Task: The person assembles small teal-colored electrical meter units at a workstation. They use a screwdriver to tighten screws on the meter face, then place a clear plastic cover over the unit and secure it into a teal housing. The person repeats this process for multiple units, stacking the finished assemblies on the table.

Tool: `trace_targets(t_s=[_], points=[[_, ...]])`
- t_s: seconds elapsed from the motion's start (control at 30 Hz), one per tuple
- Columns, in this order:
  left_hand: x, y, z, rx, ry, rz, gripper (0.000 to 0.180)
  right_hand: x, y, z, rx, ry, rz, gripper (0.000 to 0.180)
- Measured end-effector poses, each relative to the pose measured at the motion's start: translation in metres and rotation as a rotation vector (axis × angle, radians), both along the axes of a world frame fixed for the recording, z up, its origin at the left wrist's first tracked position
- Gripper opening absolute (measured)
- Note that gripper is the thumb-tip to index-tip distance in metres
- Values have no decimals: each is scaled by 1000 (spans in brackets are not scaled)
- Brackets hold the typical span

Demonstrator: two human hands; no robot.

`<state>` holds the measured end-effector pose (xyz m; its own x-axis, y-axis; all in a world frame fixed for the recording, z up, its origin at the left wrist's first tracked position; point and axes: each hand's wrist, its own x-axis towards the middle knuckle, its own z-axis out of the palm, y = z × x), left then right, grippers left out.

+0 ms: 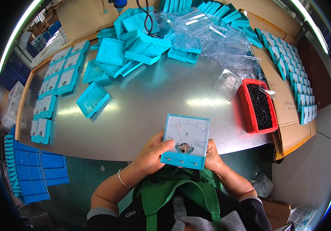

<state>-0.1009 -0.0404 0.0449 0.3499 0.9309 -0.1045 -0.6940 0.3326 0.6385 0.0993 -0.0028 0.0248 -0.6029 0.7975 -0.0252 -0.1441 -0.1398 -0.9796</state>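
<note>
A teal voltmeter (190, 136) with a white dial face and a thin needle is held upright at the table's near edge, its dial turned toward me. My left hand (154, 153) grips its left side, thumb lying over the front edge. At its right side my right hand (213, 157) is closed, most of its fingers hidden behind the meter. Round the needle's pivot, a metal part shows at the centre of the dial. Along the lower teal strip sit small metal terminals.
Teal housings (113, 52) lie heaped at the back, beside stacked clear covers (223, 42). One loose housing (93, 99) rests left of centre. A red bin (246, 109) of small black parts stands right. Rows of meters line the left (44, 106) and a cardboard sheet (288, 111).
</note>
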Motion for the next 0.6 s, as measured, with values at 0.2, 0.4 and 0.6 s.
trace_targets(t_s=[0.2,0.4,0.6], points=[[4,1,2,4,32,3,46,3,-8,-8,0,3,-45,13],[5,1,3,10,32,-17,48,2,-12,-7,-82,12,-70,14],[3,0,4,17,30,-42,47,2,-16,-6,-79,47,-85,16]])
